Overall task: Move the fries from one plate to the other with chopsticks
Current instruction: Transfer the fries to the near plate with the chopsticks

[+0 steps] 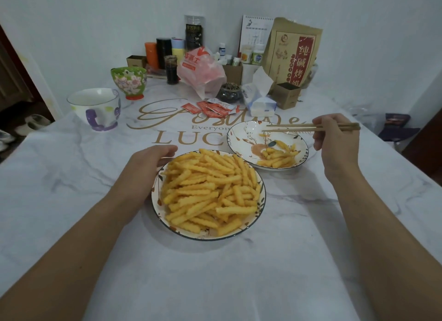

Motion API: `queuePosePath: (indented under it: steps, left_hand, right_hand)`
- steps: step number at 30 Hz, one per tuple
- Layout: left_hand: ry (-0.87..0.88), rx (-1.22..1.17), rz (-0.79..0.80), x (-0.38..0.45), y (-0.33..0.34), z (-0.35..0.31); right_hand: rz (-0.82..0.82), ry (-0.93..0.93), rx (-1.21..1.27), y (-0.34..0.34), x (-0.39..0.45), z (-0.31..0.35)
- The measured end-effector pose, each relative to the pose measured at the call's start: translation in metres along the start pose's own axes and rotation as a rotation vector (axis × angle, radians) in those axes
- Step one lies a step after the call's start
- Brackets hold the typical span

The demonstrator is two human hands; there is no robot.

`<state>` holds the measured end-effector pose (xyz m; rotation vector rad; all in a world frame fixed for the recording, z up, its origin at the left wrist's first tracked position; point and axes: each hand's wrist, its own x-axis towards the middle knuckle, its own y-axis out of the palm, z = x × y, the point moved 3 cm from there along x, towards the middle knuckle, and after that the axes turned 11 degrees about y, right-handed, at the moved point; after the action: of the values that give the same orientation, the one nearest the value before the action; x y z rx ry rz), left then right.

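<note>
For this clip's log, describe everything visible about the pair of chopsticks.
The pair of plain tan wooden chopsticks is gripped near its thick ends by the right hand. Both sticks lie almost level and nearly parallel, tips pointing left and slightly apart, holding no fry. They hover over the far side of the smaller white floral plate, above its few crinkle-cut fries, touching nothing but the hand.

Two plates (244, 233) (235, 134), two chopsticks (291, 127), two hands (153, 164) (334, 139).
</note>
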<state>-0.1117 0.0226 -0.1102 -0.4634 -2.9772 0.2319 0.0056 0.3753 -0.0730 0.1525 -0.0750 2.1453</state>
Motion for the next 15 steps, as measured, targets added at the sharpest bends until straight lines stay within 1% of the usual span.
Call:
queuePosePath:
  steps: [3,5,11,15]
  left_hand:
    - [0.007,0.006,0.030,-0.0027,0.0092,-0.0006]
    - [0.025,-0.003,0.028,-0.0044,0.0105,-0.0014]
    - [0.037,-0.024,0.033,-0.0062,0.0118,-0.0043]
    - [0.040,-0.040,0.028,-0.0057,0.0134,-0.0041]
  right_hand:
    - [0.029,0.009,-0.065,0.0037,-0.0005,-0.0044]
    - [0.029,0.019,-0.053,0.0055,-0.0006,-0.0062]
    - [-0.068,0.011,0.018,0.0049,0.0000,-0.0080]
    - [-0.098,0.040,0.077,0.0052,0.0004,-0.0097]
